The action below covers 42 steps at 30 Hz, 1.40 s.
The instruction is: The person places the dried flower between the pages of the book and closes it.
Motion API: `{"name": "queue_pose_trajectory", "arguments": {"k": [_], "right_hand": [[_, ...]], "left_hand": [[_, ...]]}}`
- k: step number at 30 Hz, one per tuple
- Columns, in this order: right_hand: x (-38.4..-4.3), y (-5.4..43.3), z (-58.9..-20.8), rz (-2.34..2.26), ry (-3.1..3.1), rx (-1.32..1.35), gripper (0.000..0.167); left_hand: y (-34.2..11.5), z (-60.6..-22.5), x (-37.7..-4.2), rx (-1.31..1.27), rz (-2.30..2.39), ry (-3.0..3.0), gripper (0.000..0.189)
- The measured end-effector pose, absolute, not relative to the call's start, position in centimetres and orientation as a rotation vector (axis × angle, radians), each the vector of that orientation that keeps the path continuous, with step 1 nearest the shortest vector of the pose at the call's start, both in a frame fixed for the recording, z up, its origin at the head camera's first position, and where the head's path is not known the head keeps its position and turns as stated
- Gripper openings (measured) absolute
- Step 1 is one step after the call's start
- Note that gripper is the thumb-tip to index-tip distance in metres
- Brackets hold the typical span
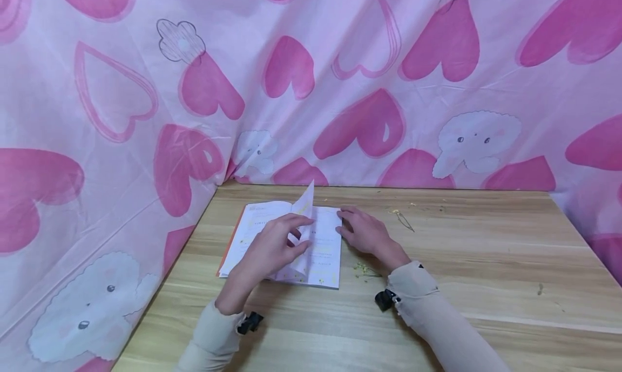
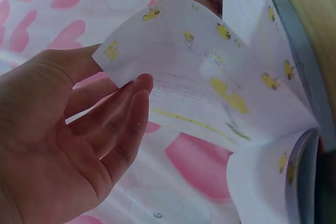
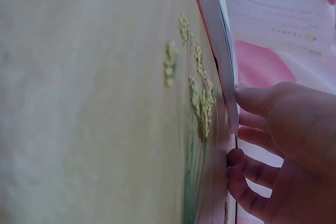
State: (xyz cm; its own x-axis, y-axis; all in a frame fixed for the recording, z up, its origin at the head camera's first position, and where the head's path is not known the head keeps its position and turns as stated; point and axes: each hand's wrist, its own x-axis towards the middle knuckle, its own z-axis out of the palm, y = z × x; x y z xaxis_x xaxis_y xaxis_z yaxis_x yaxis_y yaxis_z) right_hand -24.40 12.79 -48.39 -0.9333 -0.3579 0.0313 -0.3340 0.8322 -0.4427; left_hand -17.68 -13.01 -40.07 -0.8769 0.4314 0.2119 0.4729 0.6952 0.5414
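Note:
An open book (image 1: 325, 253) with white printed pages and an orange cover edge lies on the table. One leaf (image 1: 306, 204) stands upright near its middle. My left hand (image 1: 272, 245) pinches this loose page (image 2: 184, 61) near its corner, a digit behind it and fingertips in front in the left wrist view. At the book's right edge, my right hand (image 1: 366, 234) rests with bent, relaxed fingers. Its thumb (image 3: 254, 98) touches the page edges, and the other fingertips sit beside the corner. A sprig of small yellow flowers (image 3: 202, 98) lies close to the book, beside the right wrist.
Past the right hand, a thin dried sprig (image 1: 402, 220) and small yellow bits lie on the wooden table (image 1: 486, 275). A pink heart-patterned cloth (image 1: 359, 118) hangs along the table's back and left sides. Black clips (image 1: 386, 300) sit at both sleeve cuffs.

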Motion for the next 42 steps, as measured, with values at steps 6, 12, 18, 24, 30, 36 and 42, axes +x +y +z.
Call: {"name": "queue_pose_trajectory", "arguments": {"k": [6, 12, 18, 24, 30, 36, 42], "right_hand": [[-24.4, 12.9, -48.4, -0.704, 2.942, -0.549, 0.056], [-24.4, 12.8, -48.4, -0.691, 2.943, -0.543, 0.056], [-24.5, 12.8, -48.7, -0.687, 2.946, -0.541, 0.057], [-24.4, 12.8, -48.7, -0.697, 2.942, -0.531, 0.056], [-24.2, 12.9, -48.6, -0.704, 2.934, -0.538, 0.057], [-24.1, 12.9, -48.5, -0.719, 2.931, -0.529, 0.057], [-24.1, 12.9, -48.7, -0.732, 2.933, -0.544, 0.055]], "left_hand": [[-14.3, -39.1, -17.6, -0.75, -0.932, -2.78, 0.041], [-16.0, -38.5, -17.7, -0.628, -0.929, -2.707, 0.034], [-17.6, -38.1, -17.7, -0.412, -0.874, -2.714, 0.028], [-19.2, -38.3, -17.8, -0.267, -0.831, -2.738, 0.027], [-21.0, -39.4, -18.4, -0.166, -0.767, -2.759, 0.03], [-22.5, -40.8, -18.9, -0.092, -0.694, -2.811, 0.033], [-23.8, -42.4, -19.1, -0.032, -0.641, -2.892, 0.034]]}}
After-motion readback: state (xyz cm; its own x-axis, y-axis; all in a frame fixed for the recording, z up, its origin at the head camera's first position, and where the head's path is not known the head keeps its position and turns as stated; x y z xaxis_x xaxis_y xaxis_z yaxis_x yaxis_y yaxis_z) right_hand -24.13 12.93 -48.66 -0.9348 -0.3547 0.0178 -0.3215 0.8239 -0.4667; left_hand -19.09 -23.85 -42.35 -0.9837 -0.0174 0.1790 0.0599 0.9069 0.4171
